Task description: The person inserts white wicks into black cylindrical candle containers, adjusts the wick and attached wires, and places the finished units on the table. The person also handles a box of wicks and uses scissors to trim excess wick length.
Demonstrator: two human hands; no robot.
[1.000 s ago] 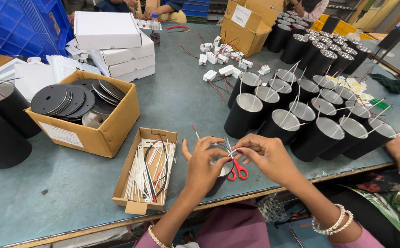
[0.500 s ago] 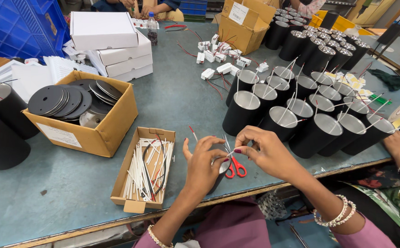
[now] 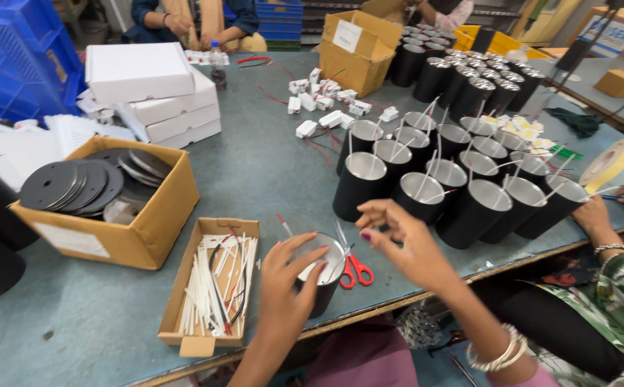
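Left hand (image 3: 288,287) cupped on upright black cylinder (image 3: 320,276) at table edge, beside red scissors (image 3: 355,270); right hand (image 3: 405,244) above-right of cylinder, fingers loosely pinched, possibly on wire

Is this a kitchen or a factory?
Likely a small factory assembly bench: many identical black cans stand in rows, a cardboard box holds black discs, and another person's hand works alongside.
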